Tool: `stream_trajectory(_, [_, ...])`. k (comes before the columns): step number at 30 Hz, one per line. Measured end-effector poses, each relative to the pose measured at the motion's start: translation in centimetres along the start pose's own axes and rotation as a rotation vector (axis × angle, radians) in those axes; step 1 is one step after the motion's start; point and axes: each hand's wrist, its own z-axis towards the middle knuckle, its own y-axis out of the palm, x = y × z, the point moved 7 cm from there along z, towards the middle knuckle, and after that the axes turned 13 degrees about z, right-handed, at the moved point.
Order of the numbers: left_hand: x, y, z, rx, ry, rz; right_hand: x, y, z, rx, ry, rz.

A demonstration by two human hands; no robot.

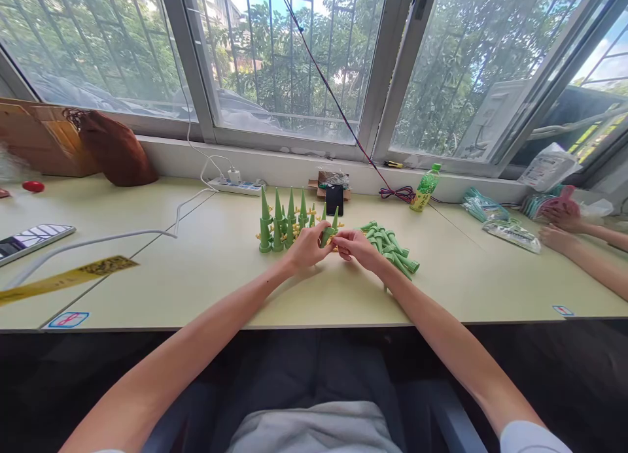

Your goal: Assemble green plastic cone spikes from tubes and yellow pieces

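My left hand is closed around a green cone-topped plastic piece, held upright just above the table. My right hand meets it from the right, thumb and fingers pinched at the piece's lower side. A bit of yellow shows by those fingertips, too small to make out fully. Left of my hands stand several green pointed pieces in rows, with small yellow parts sticking out among them. Beside my right wrist lies a loose pile of green tube-like pieces, partly hidden by that hand.
Behind the rows are a black phone-like object and a power strip. A green bottle stands at the back right. Another person's hands are at the far right, near bagged items. A white cable crosses the left side.
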Motion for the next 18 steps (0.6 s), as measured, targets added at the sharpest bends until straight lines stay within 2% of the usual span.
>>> stream_trajectory(18, [-0.15,0.27,0.00,-0.075,-0.054,-0.025,0.26,-0.33,0.02,0.037,-0.040,-0.132])
